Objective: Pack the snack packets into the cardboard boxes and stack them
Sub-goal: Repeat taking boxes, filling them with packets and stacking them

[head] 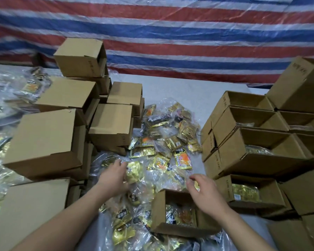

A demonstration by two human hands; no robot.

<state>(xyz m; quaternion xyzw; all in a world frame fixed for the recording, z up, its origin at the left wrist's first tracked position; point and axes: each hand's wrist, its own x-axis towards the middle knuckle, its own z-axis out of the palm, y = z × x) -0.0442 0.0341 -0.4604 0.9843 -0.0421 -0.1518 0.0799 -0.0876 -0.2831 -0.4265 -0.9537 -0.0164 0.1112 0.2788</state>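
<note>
Because the open box [178, 212] sits right in front of me with a packet or two already in its bottom, I keep both hands close over the loose snack packets [158, 147] heaped on the table between the box stacks; my left hand [114, 175] rests on a gold bagged packet [133, 171], fingers loosely curled on it, while my right hand [205, 191] hovers by the box's far rim, fingers relaxed and holding nothing I can see, probably ready to guide the next bag in; filled boxes [252, 156] wait stacked to my right
</note>
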